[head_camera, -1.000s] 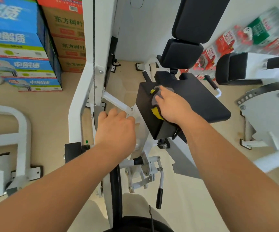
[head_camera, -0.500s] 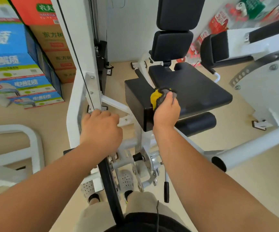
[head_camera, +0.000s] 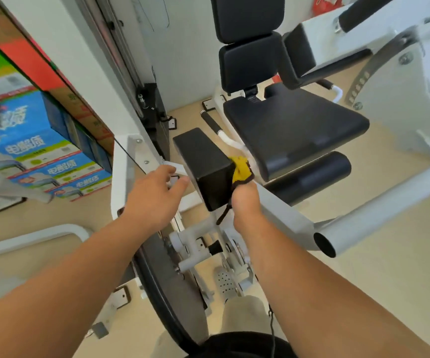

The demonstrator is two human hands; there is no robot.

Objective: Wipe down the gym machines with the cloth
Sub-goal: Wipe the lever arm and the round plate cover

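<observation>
Beige floor [head_camera: 363, 267] (cartons [head_camera: 41, 156] stacked left); right fingers [head_camera: 246, 189] clamp cloth [head_camera: 241, 169] on black pad [head_camera: 203, 161], left fingers [head_camera: 166, 171] apart.

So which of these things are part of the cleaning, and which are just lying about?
Part of the job: yellow cloth, held by the right hand; black pad it presses against; seat; backrest; left hand, fingers relaxed, near the white frame.
Just lying about: blue boxes; red and brown cartons behind them.
</observation>
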